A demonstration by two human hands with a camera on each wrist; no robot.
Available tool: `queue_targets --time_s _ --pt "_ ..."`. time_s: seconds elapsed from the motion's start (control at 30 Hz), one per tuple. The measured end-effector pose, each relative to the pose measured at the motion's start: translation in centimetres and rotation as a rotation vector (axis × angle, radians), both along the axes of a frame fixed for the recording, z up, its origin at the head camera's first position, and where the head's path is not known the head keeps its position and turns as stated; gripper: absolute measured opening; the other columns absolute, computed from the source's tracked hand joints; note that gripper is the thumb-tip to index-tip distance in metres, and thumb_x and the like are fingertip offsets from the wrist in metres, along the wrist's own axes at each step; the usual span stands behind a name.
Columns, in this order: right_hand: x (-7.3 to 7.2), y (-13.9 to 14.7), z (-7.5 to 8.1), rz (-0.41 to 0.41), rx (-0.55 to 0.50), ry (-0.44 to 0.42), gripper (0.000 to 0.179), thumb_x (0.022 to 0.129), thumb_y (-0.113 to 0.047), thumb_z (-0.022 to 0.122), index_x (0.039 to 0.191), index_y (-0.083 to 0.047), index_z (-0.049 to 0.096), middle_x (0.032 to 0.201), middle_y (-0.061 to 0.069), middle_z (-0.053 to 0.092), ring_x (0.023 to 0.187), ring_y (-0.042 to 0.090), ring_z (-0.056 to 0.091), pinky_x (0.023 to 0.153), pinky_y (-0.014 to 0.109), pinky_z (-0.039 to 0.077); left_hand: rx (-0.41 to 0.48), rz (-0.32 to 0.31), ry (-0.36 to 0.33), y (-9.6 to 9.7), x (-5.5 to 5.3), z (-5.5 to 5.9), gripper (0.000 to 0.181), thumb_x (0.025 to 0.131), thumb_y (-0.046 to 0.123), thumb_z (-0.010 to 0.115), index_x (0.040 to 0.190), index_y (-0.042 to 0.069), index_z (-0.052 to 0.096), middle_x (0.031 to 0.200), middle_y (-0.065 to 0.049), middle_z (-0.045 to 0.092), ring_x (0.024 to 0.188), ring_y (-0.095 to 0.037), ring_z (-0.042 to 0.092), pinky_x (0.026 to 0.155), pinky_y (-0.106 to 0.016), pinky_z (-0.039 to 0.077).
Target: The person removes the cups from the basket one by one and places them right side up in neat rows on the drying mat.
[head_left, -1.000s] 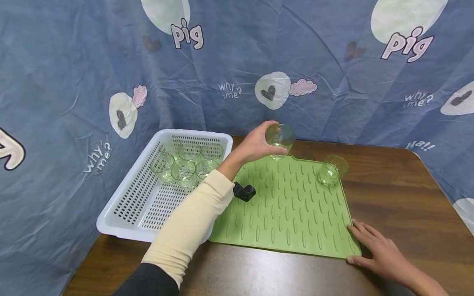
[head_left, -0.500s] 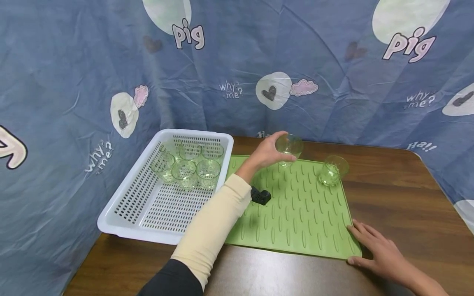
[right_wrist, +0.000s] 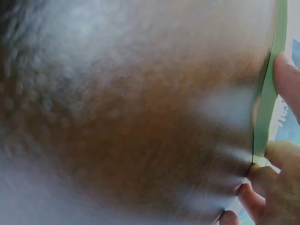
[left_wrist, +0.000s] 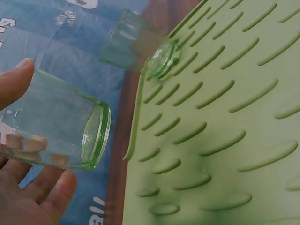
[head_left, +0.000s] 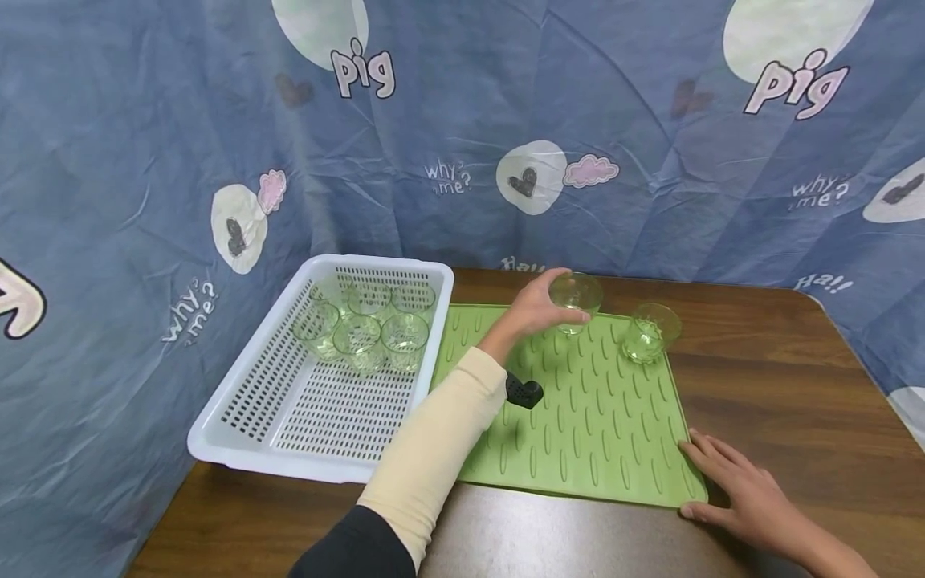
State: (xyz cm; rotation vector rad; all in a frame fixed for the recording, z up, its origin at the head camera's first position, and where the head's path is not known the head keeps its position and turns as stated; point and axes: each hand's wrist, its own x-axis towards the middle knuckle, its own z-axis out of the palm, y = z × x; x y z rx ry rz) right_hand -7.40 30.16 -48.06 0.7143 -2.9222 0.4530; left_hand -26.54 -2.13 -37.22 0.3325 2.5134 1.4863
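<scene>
My left hand (head_left: 536,307) grips a clear green-tinted drinking glass (head_left: 578,299) by its side, above the far part of a green ridged mat (head_left: 571,425). In the left wrist view the glass (left_wrist: 61,124) has its thick base toward the mat, with a gap between them. A second glass (head_left: 648,333) stands on the mat's far right corner. Beside the mat's near right corner rests my right hand (head_left: 747,502), its fingers and thumb against the edge. The right wrist view shows fingertips (right_wrist: 286,79) touching the green rim.
To the left of the mat sits a white perforated plastic basket (head_left: 242,453). Several similar glasses (head_left: 360,341) stand in its far half. The brown wooden table (head_left: 766,353) ends at a blue printed cloth (head_left: 621,88) behind.
My left hand has carried the glass to the right and lower, closer to the mat and the standing glass. The right hand stays in place at the mat's corner.
</scene>
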Motion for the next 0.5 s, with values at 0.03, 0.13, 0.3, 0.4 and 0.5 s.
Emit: queue_targets --time_s 0.03,0.13,0.3,0.4,0.5 --pt "0.0 0.0 0.1 0.000 0.001 -0.002 0.084 0.072 -0.045 0.083 0.143 -0.013 0.052 0.148 0.019 0.050 0.129 -0.029 -0.011 0.075 0.068 0.048 0.005 0.001 0.000 0.2 0.0 -0.1 0.091 0.075 0.028 0.087 0.152 0.024 0.038 0.155 -0.008 0.044 0.142 -0.032 0.043 0.115 -0.052 0.039" --pt "-0.1 0.0 0.2 -0.001 0.003 -0.009 0.084 0.072 -0.046 0.083 0.143 -0.013 0.052 0.148 0.020 0.051 0.129 -0.029 -0.011 0.075 0.067 0.048 0.005 0.008 -0.016 0.5 -0.1 -0.6 0.092 0.075 0.028 0.087 0.152 0.026 0.037 0.153 -0.004 0.047 0.141 -0.030 0.044 0.116 -0.051 0.039" --pt "-0.1 0.0 0.2 0.001 0.007 -0.016 0.084 0.072 -0.046 0.083 0.142 -0.013 0.053 0.147 0.020 0.051 0.137 -0.024 -0.006 0.075 0.068 0.048 -0.004 0.020 -0.032 1.0 -0.2 -1.4 0.093 0.074 0.027 0.087 0.152 0.022 0.037 0.149 0.002 0.053 0.141 -0.027 0.045 0.117 -0.048 0.038" --pt "0.0 0.0 0.2 0.011 0.002 -0.003 0.084 0.071 -0.045 0.084 0.142 -0.012 0.054 0.146 0.021 0.052 0.143 -0.018 -0.001 0.075 0.068 0.048 -0.009 0.014 -0.018 1.2 -0.4 -1.7 0.092 0.074 0.027 0.087 0.151 0.020 0.038 0.148 -0.001 0.053 0.139 -0.027 0.047 0.116 -0.047 0.040" --pt "-0.1 0.0 0.2 0.012 0.000 -0.002 0.084 0.071 -0.045 0.084 0.141 -0.012 0.054 0.147 0.020 0.052 0.137 -0.025 -0.006 0.074 0.068 0.048 -0.007 -0.001 -0.020 1.5 -0.5 -2.0 0.092 0.074 0.028 0.087 0.151 0.020 0.038 0.149 -0.005 0.051 0.138 -0.028 0.048 0.115 -0.046 0.041"
